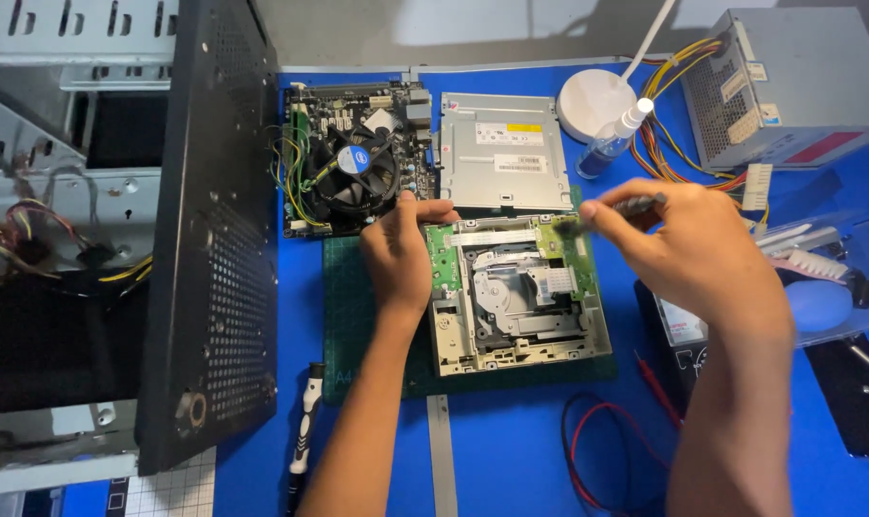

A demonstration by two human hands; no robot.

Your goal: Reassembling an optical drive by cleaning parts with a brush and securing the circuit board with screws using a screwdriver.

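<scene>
Right hand point(688, 254), right of centre: fingers point(611, 213) pinch a thin dark tool point(614, 208), slightly blurred, its tip over the upper right corner of the opened drive point(516, 297). Left hand point(398, 254), centre: fingers pressed together, flat against the drive's left edge beside the green board point(442, 258). The drive lies at frame centre on a green mat point(353, 316) on the blue worktop point(511, 431). Above it lie the drive's metal cover point(503, 153) and, to the left, a motherboard point(353, 158) with fan. Upper right: spray bottle point(611, 139), power supply point(789, 81) with coloured wires. Left: open case point(118, 239). Lower left of centre: screwdriver point(303, 431).
</scene>
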